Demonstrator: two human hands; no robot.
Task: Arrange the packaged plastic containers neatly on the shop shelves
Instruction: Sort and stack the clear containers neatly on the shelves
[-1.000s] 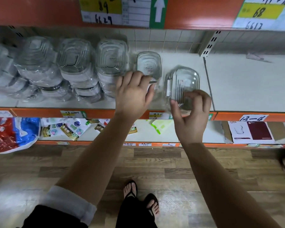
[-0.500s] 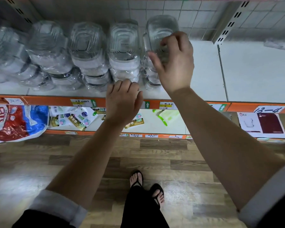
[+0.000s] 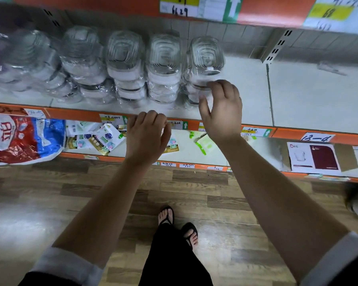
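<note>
Several stacks of clear plastic containers wrapped in film stand in a row on the white shelf [image 3: 246,96]. The rightmost stack [image 3: 205,58] stands beside its neighbour stack [image 3: 163,65]. My right hand [image 3: 221,112] hovers at the lower front of the rightmost stack, fingers loosely bent, holding nothing; the fingertips are at or just off the film. My left hand [image 3: 147,135] hangs over the orange shelf edge [image 3: 81,115], fingers loosely curled and empty.
Bare white shelf extends right of the stacks past a divider [image 3: 270,93]. The lower shelf holds a red and blue bag [image 3: 23,139], small packets [image 3: 99,139] and a white and maroon box [image 3: 314,155]. Wooden floor and my sandalled feet [image 3: 178,226] lie below.
My right hand has let go of the container it set on top of the rightmost stack and dropped down to the stack's front. My left hand stays by the shelf edge.
</note>
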